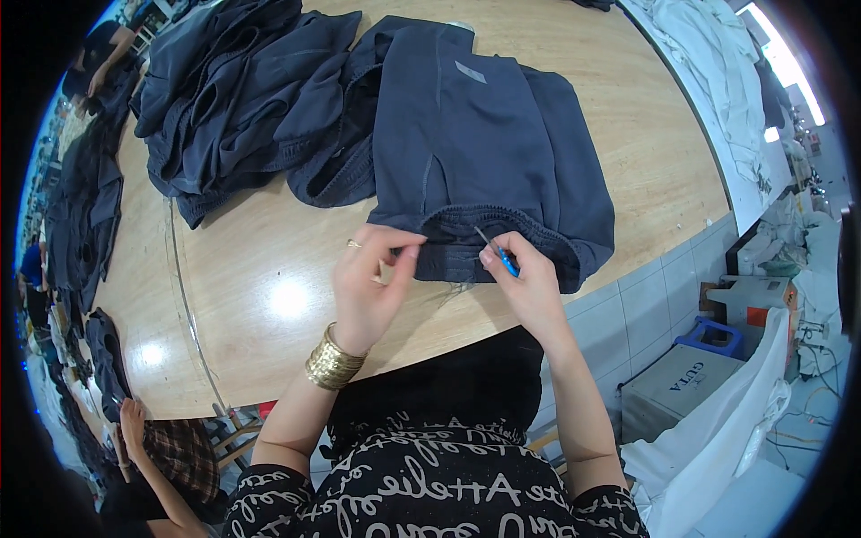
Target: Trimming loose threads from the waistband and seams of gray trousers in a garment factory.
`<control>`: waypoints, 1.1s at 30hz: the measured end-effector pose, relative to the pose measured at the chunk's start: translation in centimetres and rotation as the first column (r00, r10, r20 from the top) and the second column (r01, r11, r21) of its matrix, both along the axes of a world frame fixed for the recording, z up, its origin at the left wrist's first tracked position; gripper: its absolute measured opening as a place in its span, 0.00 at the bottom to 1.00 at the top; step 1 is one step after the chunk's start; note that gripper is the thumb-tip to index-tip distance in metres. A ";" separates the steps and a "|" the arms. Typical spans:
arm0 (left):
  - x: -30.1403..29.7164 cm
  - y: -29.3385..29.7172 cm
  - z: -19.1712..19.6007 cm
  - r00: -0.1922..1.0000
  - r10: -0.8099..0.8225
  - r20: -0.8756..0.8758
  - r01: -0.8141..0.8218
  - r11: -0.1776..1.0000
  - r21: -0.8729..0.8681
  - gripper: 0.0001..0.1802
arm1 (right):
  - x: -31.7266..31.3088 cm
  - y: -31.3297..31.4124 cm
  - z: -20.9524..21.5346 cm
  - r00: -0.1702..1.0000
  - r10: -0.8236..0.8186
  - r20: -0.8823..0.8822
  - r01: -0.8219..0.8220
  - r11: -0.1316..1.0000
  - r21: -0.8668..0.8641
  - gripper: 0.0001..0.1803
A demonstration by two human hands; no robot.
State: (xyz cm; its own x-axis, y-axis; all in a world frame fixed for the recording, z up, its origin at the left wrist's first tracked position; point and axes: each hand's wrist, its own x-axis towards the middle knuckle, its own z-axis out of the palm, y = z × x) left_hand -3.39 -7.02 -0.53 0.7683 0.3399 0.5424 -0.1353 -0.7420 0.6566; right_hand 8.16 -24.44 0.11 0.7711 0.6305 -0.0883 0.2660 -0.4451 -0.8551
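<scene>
A pair of dark navy trousers [484, 134] lies on the table in front of me, its gathered elastic waistband [511, 215] turned toward me and partly opened. My left hand [372, 282], with a gold cuff at the wrist, is closed in a pinch at the waistband's left side. In my right hand [525, 278] are small blue-handled thread snips [508, 262], held between thumb and fingers. Their thin metal tip points up and left over the waistband opening. Loose threads hang at the near edge of the waistband.
More dark garments [242, 99] are heaped on the wooden table [278, 332] at the far left. Beyond the right edge lie white cloth [717, 90], a grey box [677, 386] and a blue stool [713, 336]. At lower left, another person's hand [133, 426] touches a dark garment.
</scene>
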 end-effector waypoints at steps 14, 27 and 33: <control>0.7 -3.8 -1.3 0.914 -0.391 -0.113 -0.122 0.002 -0.993 0.19 | 0.2 -1.3 -0.2 0.972 -0.189 -0.140 0.214 0.956 0.198 0.08; 0.8 -5.9 1.4 0.943 -0.331 -0.022 -0.007 0.046 -0.999 0.15 | -3.7 -1.9 0.7 0.865 -0.236 0.443 0.071 0.931 0.357 0.19; 0.0 -5.3 1.4 0.937 -0.342 -0.069 0.009 0.222 -0.975 0.15 | -0.4 -3.9 3.8 0.811 -0.032 0.584 -0.044 0.992 0.115 0.22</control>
